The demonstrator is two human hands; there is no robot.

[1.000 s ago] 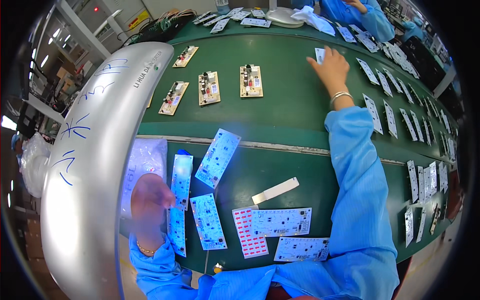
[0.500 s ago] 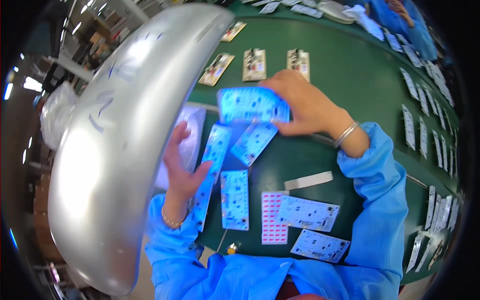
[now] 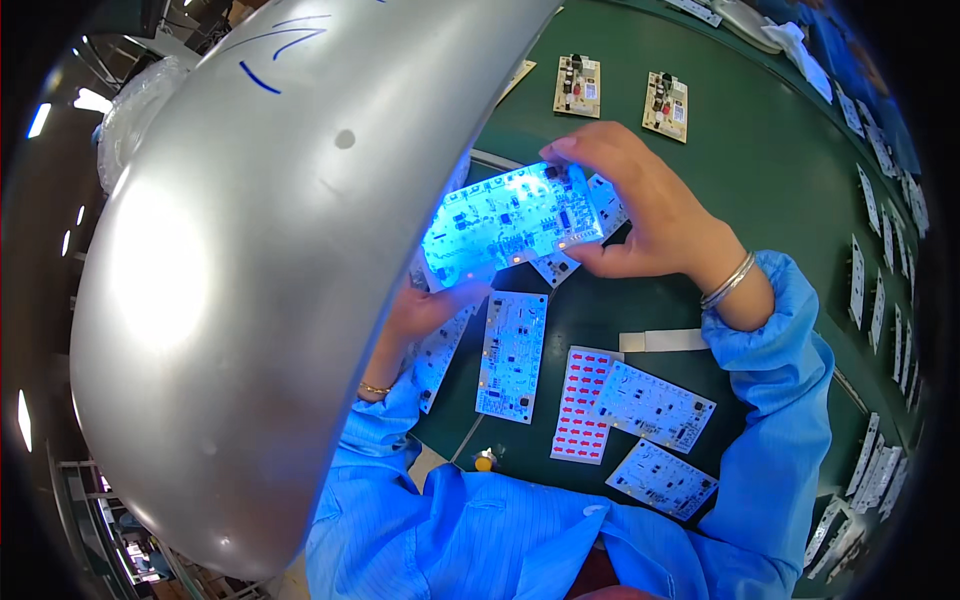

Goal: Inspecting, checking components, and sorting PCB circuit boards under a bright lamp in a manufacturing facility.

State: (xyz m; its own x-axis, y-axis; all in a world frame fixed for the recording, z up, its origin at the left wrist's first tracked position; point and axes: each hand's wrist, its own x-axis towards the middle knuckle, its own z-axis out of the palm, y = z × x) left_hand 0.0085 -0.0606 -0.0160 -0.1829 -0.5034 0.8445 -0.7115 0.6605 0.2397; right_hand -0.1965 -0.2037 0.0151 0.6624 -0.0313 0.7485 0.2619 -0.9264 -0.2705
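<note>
My right hand (image 3: 655, 215) grips the right end of a white circuit board (image 3: 505, 222), thumb below and fingers above. The board is tilted up and lit bright blue. At its lower left edge is my left hand (image 3: 425, 312), its thumb against the board; its other fingers are hidden behind the board and a large silver rounded hood (image 3: 230, 260). Under the held board lies another circuit board (image 3: 555, 268), partly covered. Closer to me, a blue-lit board (image 3: 512, 357) lies flat, and one more (image 3: 437, 358) shows beside my left wrist.
A sheet of red arrow stickers (image 3: 580, 425) lies partly under a white board (image 3: 655, 405), with another board (image 3: 662, 480) nearer me. A pale strip (image 3: 665, 341) lies beyond them. Tan boards with components (image 3: 578, 87) sit at the back. Several boards (image 3: 857, 280) stand along the right.
The view has shifted, and the silver hood covers more of it. The held board has tilted to show its face. My left hand has come up to the board's lower left edge.
</note>
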